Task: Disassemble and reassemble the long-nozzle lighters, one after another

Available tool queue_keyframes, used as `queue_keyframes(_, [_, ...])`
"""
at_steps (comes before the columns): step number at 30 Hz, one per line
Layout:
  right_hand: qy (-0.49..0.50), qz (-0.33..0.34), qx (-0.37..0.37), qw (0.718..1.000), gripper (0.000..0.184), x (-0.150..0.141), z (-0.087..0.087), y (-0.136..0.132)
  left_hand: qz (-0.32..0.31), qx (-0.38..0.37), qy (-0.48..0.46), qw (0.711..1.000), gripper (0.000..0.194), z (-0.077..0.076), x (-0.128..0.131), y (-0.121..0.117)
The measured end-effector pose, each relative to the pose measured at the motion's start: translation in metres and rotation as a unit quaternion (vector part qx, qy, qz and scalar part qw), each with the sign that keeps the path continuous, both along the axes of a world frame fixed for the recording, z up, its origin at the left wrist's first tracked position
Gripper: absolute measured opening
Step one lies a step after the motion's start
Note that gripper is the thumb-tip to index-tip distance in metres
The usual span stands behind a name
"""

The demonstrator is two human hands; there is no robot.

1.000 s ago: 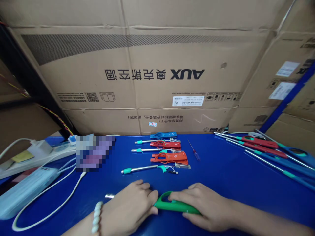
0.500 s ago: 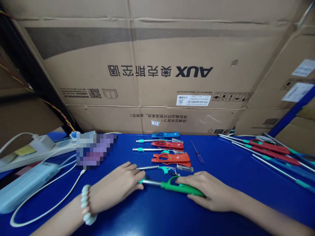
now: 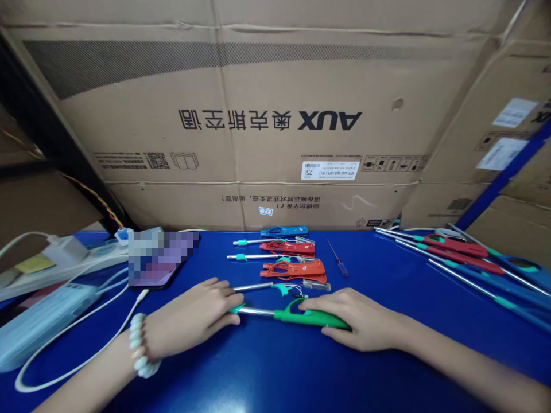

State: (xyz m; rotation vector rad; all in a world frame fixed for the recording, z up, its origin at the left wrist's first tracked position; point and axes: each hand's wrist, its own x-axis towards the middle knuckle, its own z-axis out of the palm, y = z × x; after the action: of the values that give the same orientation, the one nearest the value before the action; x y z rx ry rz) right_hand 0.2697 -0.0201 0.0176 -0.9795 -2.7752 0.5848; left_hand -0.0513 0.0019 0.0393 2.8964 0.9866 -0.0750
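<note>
A green long-reach lighter (image 3: 286, 316) with a metal tube lies level, low over the blue table. My right hand (image 3: 350, 318) is closed round its handle, fingers near the trigger loop. At the tube's far left end, my left hand (image 3: 206, 310) is closed over the tip, beside a teal piece; the fingers hide the end itself. Just behind lie a loose metal lighter tube (image 3: 253, 287) with a teal trigger and wires, and orange handle shells (image 3: 295, 269). Farther back are red handle shells (image 3: 293, 248) and blue handle shells (image 3: 284, 232), with more tubes between them.
A small screwdriver (image 3: 338, 259) lies right of the shells. Several lighters with red and blue handles (image 3: 465, 246) are piled at the right. To the left are a phone (image 3: 167, 275), a light blue power bank (image 3: 47, 327), cables and a power strip (image 3: 21, 281). Cardboard (image 3: 267, 74) stands behind.
The whole view has shifted slightly, so everything appears a little farther left and up. Both hands keep the same hold on the green lighter.
</note>
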Motion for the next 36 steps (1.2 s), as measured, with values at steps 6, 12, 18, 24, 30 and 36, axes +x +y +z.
queue_keyframes(6, [0.0, 0.0, 0.048, 0.999, 0.055, -0.004, -0.006, -0.005, -0.016, 0.035, -0.017, 0.999, 0.031, 0.01, 0.005, -0.007])
queue_keyframes(12, [0.038, 0.023, 0.159, 0.986, 0.038, -0.02, -0.02, -0.017, -0.123, 0.08, -0.085, 0.985, 0.041, -0.005, 0.037, -0.036])
queue_keyframes(18, [0.225, -0.207, 0.268, 0.914, 0.014, 0.01, -0.018, 0.022, -0.157, 0.049, -0.024, 0.986, 0.059, -0.023, 0.05, -0.044])
queue_keyframes(24, [0.009, -0.347, 0.18, 0.92, 0.036, 0.038, -0.02, 0.051, -0.149, 0.009, -0.026, 0.988, 0.057, -0.027, 0.049, -0.039])
queue_keyframes(30, [0.093, -0.368, 0.243, 0.892, 0.026, 0.049, 0.0, 0.051, -0.136, 0.006, -0.045, 0.99, 0.054, -0.032, 0.049, -0.038])
queue_keyframes(36, [0.416, -0.299, 0.203, 0.835, 0.009, 0.042, 0.03, 0.027, -0.138, -0.001, -0.072, 0.988, 0.062, -0.034, 0.052, -0.038])
